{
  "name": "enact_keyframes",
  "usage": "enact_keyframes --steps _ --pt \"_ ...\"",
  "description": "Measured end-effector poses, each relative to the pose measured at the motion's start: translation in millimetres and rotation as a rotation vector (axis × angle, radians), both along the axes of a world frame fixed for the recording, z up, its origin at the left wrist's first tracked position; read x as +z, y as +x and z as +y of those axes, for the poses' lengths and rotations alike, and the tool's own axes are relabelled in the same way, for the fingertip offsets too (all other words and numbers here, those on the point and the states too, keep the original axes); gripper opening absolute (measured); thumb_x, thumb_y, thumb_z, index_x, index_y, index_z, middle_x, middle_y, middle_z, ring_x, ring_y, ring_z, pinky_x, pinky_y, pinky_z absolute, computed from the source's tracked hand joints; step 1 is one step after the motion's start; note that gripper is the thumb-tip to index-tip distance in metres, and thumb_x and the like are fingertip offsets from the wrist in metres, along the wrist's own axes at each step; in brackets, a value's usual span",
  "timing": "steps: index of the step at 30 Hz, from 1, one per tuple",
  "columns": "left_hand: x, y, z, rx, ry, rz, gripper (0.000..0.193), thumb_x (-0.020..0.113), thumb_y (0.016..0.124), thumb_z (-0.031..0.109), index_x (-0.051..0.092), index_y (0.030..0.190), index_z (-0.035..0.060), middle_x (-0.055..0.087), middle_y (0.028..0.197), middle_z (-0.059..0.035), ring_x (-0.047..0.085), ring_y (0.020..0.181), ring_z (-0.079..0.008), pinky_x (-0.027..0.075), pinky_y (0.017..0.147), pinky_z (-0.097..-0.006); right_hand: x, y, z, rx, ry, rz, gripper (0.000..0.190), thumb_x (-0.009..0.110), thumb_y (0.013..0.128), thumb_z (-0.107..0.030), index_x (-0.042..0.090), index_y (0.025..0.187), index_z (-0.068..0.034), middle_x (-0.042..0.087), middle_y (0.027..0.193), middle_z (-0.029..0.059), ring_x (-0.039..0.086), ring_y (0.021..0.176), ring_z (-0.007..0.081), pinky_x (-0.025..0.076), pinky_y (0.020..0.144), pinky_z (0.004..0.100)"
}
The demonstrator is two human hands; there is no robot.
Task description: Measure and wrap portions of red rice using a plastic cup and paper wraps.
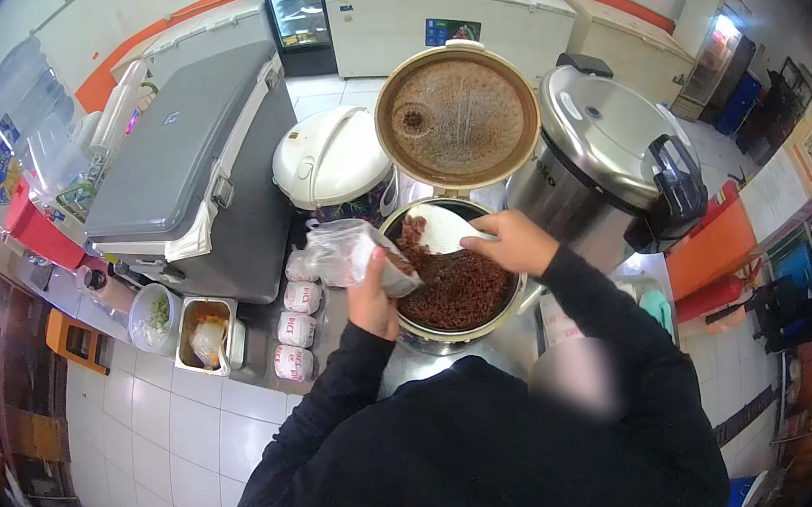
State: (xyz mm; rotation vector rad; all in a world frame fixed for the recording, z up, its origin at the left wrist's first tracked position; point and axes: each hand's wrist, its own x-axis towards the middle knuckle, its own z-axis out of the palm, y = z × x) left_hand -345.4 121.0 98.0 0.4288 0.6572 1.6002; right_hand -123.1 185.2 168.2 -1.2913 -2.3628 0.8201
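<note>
My left hand [373,298] holds a clear plastic bag [334,250], its mouth tilted towards an open rice cooker pot. Some reddish-brown rice shows inside the bag. My right hand [513,241] grips the handle of a white rice paddle [444,229], whose blade is over the pot beside the bag's mouth, with rice along its edge. Dark reddish-brown cooked rice [460,296] lies in the pot. The cooker's round lid [462,116] stands raised behind it, its inner side stained brown. Several wrapped packets with printed writing [296,328] form a row left of the pot.
A big grey cooler box [184,151] and a closed white rice cooker [330,158] stand behind and left. To the right is a large steel rice cooker [599,134]. A metal container [234,344] and a white tub [149,343] sit at the left counter edge.
</note>
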Motion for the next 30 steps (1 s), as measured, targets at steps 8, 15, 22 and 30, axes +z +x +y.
enact_keyframes --steps 8,15,22,30 --pt "14 19 2 -0.098 0.046 -0.256 0.067 0.043 0.086 0.065 0.043 0.129 0.0128 0.052 0.124 -0.0104 0.05 0.115 -0.0284 0.044 0.094 -0.0461 30 -23 -66 -0.017 0.598 -0.144 0.041 0.053 0.084 -0.013 0.052 0.124 -0.002 0.052 0.075 0.0114 0.058 0.069 0.0274 0.048 0.059 0.0375" --pt "9 23 2 -0.168 0.07 -0.232 0.076 0.049 0.08 0.066 0.042 0.132 0.0116 0.051 0.126 -0.0103 0.049 0.117 -0.0287 0.039 0.099 -0.049 3 -13 -51 0.055 0.153 0.411 0.041 0.045 0.097 -0.017 0.041 0.136 -0.005 0.064 0.112 0.0143 0.062 0.1 0.0211 0.045 0.088 0.0304" --pt "-11 8 -3 -0.296 0.104 -0.025 0.059 0.061 0.085 0.038 0.044 0.13 0.0038 0.058 0.117 -0.0092 0.058 0.105 -0.0212 0.047 0.091 -0.0367 -11 -35 -81 0.052 -0.151 0.311 0.037 0.045 0.097 -0.019 0.048 0.131 -0.005 0.062 0.111 0.0224 0.062 0.103 0.0231 0.044 0.089 0.0308" --pt "19 17 -4 -0.032 -0.034 -0.114 0.041 0.049 0.094 0.038 0.048 0.122 0.0075 0.056 0.115 -0.0079 0.054 0.107 -0.0223 0.041 0.096 -0.0393 -7 -16 -38 0.073 -0.026 0.339 0.035 0.048 0.096 -0.023 0.055 0.121 0.0 0.063 0.104 0.0231 0.064 0.096 0.0294 0.048 0.083 0.0321"
